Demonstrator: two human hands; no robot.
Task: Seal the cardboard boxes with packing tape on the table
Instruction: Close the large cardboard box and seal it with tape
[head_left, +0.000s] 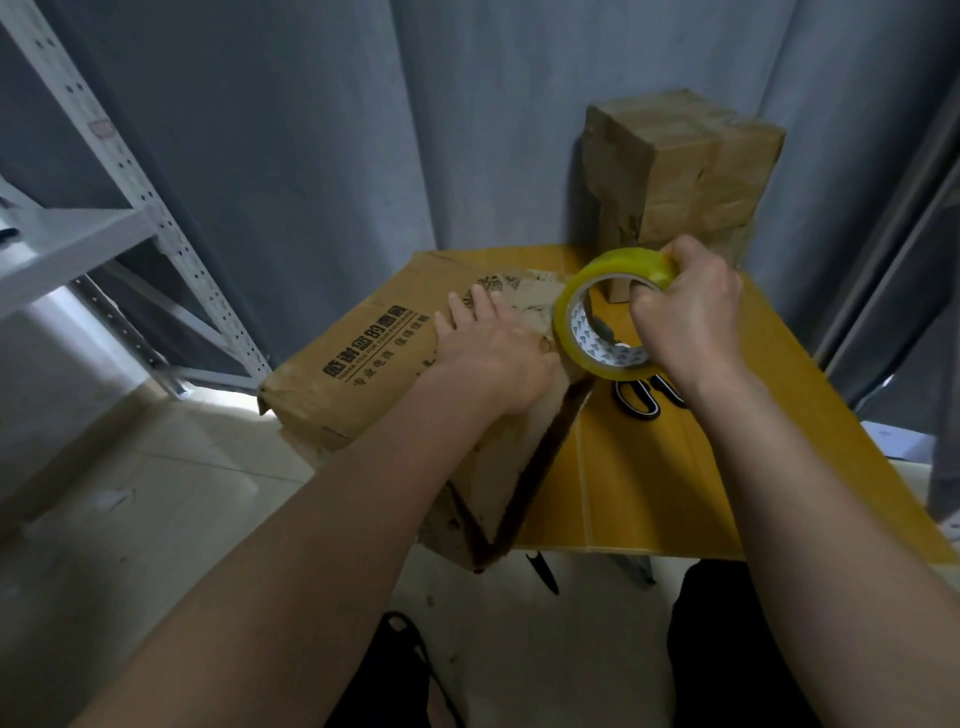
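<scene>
A worn brown cardboard box (358, 364) with black printed characters lies on the yellow table (644, 478), overhanging its left and front edges. My left hand (488, 353) rests flat on the box top, fingers spread. My right hand (691, 317) grips a yellow-tinted roll of packing tape (582, 306) through its core, held just right of the left hand above the box's right edge. A second cardboard box (680, 166), wrapped in tape, stands upright at the table's far corner.
Black-handled scissors (644, 397) lie on the table under my right wrist. A white metal shelf rack (104, 223) stands to the left. Grey curtains (363, 130) hang behind the table. A black bag (405, 670) sits on the tiled floor below.
</scene>
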